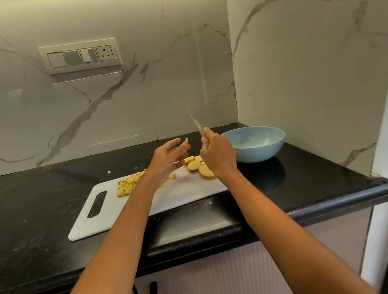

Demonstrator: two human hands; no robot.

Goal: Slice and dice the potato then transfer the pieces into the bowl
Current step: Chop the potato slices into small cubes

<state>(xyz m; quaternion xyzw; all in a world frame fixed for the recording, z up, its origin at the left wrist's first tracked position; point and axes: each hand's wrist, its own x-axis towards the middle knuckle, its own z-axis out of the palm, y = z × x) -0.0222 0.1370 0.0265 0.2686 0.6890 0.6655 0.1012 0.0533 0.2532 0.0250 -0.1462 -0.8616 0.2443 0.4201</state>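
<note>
A white cutting board (187, 190) lies on the black counter. Diced potato pieces (128, 185) are heaped at its left part, and round potato slices (198, 167) lie at its right end. My right hand (217, 155) grips a red-handled knife (195, 120) above the slices, blade pointing up and away. My left hand (168, 158) hovers over the board with fingers relaxed, and a small potato bit (186, 140) sticks at its fingertips. A light blue bowl (254, 143) sits to the right of the board and looks empty.
The black counter (40, 209) runs along a marble wall and ends in a corner behind the bowl. One stray potato bit (109, 172) lies on the counter behind the board. A switch panel (80, 56) is on the wall. Cabinet fronts (247, 272) are below.
</note>
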